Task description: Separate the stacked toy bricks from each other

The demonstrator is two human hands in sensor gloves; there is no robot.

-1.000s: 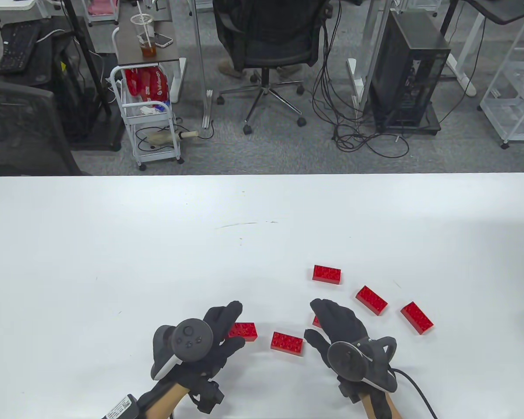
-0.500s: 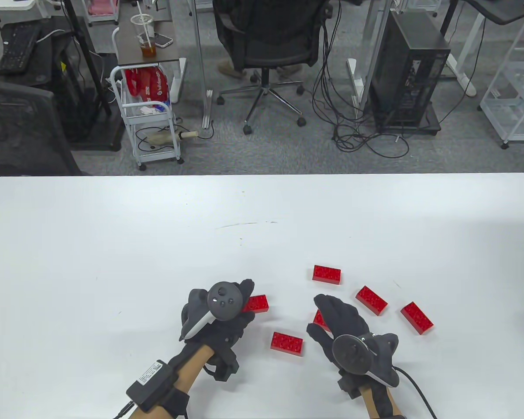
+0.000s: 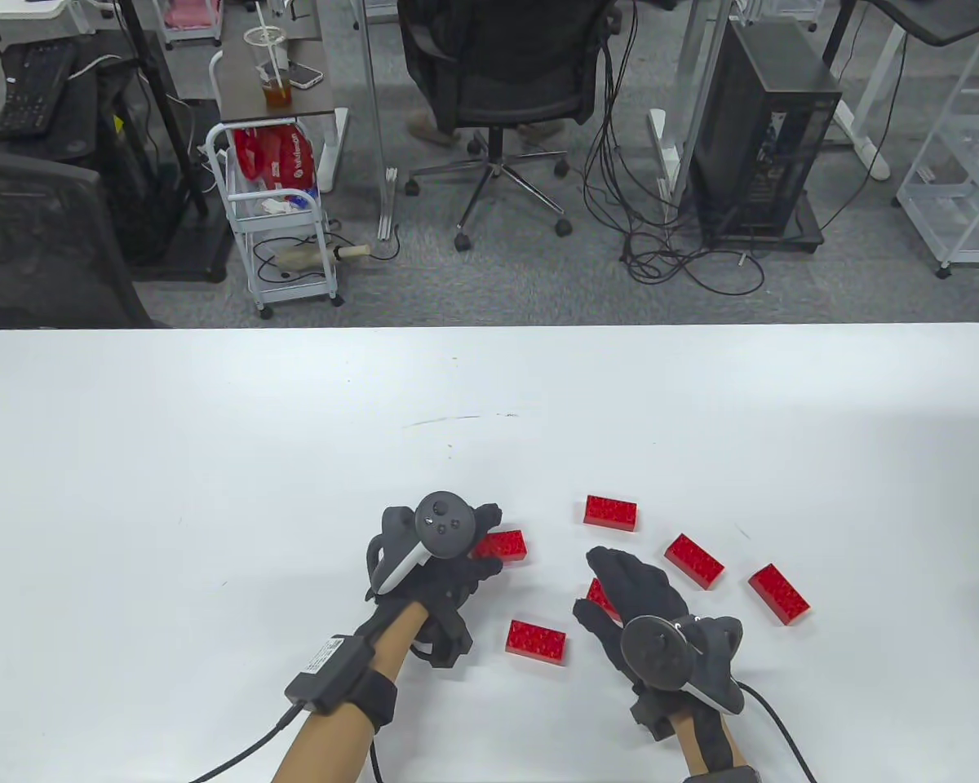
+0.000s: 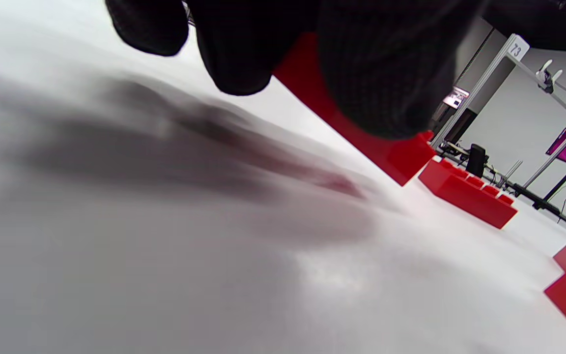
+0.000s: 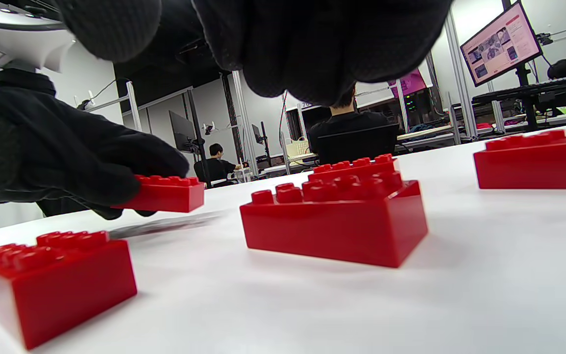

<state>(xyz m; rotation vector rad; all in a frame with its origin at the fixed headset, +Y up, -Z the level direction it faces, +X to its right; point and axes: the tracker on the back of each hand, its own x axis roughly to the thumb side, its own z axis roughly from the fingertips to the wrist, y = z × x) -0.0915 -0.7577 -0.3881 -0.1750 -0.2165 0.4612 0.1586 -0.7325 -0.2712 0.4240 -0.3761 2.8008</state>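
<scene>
Red brick [image 3: 502, 545] gripped by left hand [image 3: 440, 563]; right hand [image 3: 644, 595] spread (fingers loose) over another brick [image 3: 597, 594].

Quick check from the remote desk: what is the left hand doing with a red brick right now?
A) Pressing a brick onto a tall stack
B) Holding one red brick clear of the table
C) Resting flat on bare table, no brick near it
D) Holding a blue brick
B: the left hand grips a red brick, and in the right wrist view that brick sits above the table with a gap beneath it.
</scene>
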